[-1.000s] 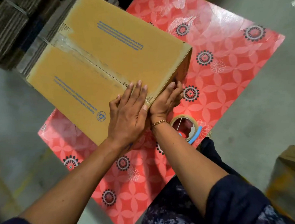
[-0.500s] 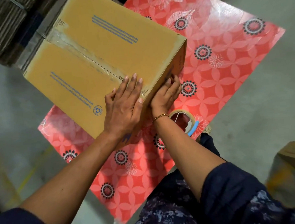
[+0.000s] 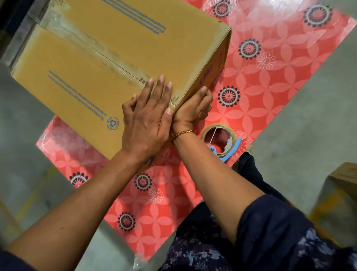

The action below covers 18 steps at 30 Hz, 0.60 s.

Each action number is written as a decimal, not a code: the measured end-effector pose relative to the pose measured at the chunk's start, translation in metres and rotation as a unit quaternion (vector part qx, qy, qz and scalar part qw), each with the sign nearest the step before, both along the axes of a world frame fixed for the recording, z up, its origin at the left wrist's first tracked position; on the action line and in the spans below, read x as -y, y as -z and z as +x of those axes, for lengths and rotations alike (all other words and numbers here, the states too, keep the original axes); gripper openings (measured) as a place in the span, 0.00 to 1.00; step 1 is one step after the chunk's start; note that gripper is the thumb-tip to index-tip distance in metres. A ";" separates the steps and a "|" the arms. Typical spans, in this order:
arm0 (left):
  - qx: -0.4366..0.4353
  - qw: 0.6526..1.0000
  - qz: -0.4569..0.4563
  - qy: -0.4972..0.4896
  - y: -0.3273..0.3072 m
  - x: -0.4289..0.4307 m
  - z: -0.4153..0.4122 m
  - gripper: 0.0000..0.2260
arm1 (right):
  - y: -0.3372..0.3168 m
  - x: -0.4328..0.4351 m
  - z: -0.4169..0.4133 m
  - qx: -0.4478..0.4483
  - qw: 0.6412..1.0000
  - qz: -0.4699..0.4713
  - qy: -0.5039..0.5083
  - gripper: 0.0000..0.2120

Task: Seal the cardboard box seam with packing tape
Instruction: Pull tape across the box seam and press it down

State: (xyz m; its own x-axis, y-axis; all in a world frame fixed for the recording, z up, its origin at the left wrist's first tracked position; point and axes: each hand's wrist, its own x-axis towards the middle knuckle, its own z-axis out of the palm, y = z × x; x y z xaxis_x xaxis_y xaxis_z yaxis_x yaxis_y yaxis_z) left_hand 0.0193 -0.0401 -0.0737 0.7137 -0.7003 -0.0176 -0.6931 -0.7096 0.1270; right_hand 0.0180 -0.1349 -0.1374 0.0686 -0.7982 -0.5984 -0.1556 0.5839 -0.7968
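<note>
Here the box point(image 3: 113, 62) sits on a red flowered table point(image 3: 273, 86), tilted so its top and one side face the camera, its far corner reaching past the table's upper left edge. Clear tape point(image 3: 100, 54) runs along the seam between the two top flaps, from the far edge down to the near edge, and folds over that edge onto the side. The left hand point(image 3: 146, 122) lies flat on the top of the box at the near end of the seam, fingers straight and close together, palm down on the tape; it grips nothing. The right hand point(image 3: 193, 110) is pressed against the side of the box just below the same edge, fingers bent against the cardboard where the tape end comes down; whether it pinches the tape or only presses it cannot be told. The two hands touch at the edge of the box, the left little finger beside the right wrist, which wears a gold bracelet point(image 3: 182, 133). Just beside the right wrist, on the table near its edge, lies the tape roll point(image 3: 218, 139) with a blue cutter point(image 3: 231, 151) clipped to it, untouched. The person wears dark blue sleeves point(image 3: 280, 233) and flowered dark cloth. Another box point(image 3: 351, 179) shows at the right edge, on the grey floor point(image 3: 316, 129).
</note>
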 end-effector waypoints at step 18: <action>0.007 1.000 0.018 -0.004 -0.003 -0.002 -0.002 0.25 | -0.004 0.023 0.017 -0.028 0.980 0.196 0.023 0.25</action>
State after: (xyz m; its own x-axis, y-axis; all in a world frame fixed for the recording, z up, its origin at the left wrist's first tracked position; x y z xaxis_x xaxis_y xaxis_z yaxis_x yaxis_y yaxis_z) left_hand 0.0171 -0.0384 -0.0711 0.7200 -0.6932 -0.0320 -0.6886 -0.7194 0.0908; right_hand 0.0347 -0.1578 -0.1332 -0.0037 -0.5080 -0.8614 -0.1591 0.8507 -0.5010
